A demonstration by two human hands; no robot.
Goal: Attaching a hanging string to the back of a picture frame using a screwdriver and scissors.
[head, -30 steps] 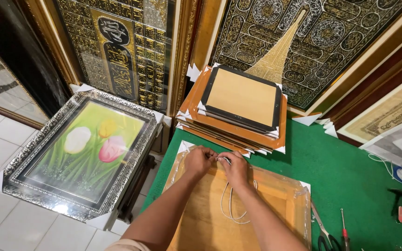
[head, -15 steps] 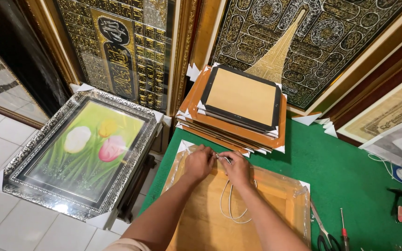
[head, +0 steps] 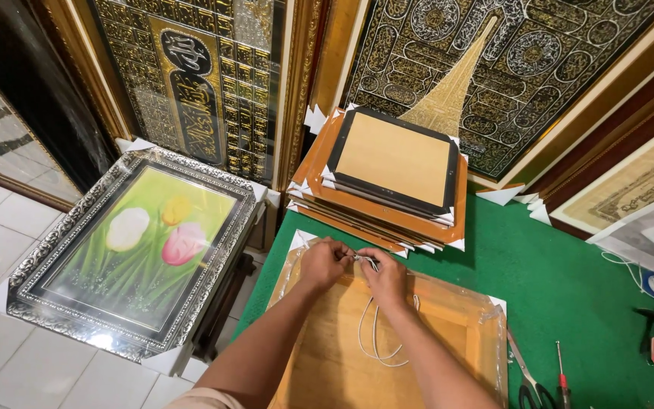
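A wooden picture frame (head: 448, 303) lies face down on the green table, wrapped in clear plastic with white corner guards. My left hand (head: 322, 263) and my right hand (head: 386, 277) meet at the middle of its far rail. Both pinch the end of a white cord (head: 375, 333) there, around a small metal fitting I cannot make out. The rest of the cord hangs in a loose loop over the frame's brown backing board.
A stack of framed pictures (head: 387, 178) lies face down just beyond the hands. A tulip painting in a silver frame (head: 134, 250) rests on a stand at the left. Scissors (head: 527, 379) and a screwdriver (head: 562, 375) lie on the green table (head: 569, 280) at the right. Large gold-framed works (head: 213, 83) lean behind.
Both hands have stayed at the far rail with only small finger movements on the cord. The cord loop has shifted slightly.
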